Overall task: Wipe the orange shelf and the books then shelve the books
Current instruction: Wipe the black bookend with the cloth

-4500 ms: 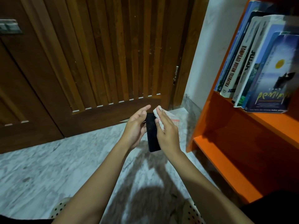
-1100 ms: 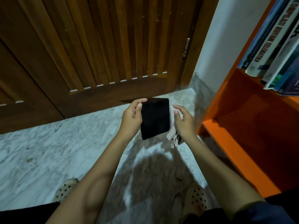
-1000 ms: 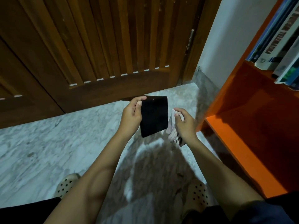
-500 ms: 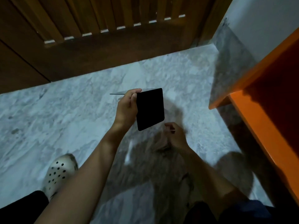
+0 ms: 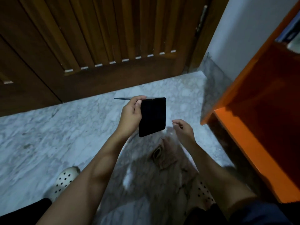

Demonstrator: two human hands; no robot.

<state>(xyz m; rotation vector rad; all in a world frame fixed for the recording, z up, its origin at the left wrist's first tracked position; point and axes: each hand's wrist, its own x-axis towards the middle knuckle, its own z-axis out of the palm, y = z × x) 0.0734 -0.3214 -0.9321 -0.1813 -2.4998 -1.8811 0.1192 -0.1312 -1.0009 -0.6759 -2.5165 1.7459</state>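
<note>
Black book [image 5: 152, 116] held open above the marble floor [image 5: 48, 135]; left hand [image 5: 131, 117] grips its edge, thumb on the cover; right hand [image 5: 183, 131] just beside, fingers loosely curled; blurred cloth [image 5: 162, 153] below it, held or loose I cannot tell; orange shelf [image 5: 253, 148] at right.

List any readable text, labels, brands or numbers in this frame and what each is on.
No text can be read in this frame.
black book, held in the left hand: cover is plain and dark, no lettering visible.
book spines on the orange shelf, top right: blurred and cut off, unreadable.
perforated shoes: no brand visible.
</note>
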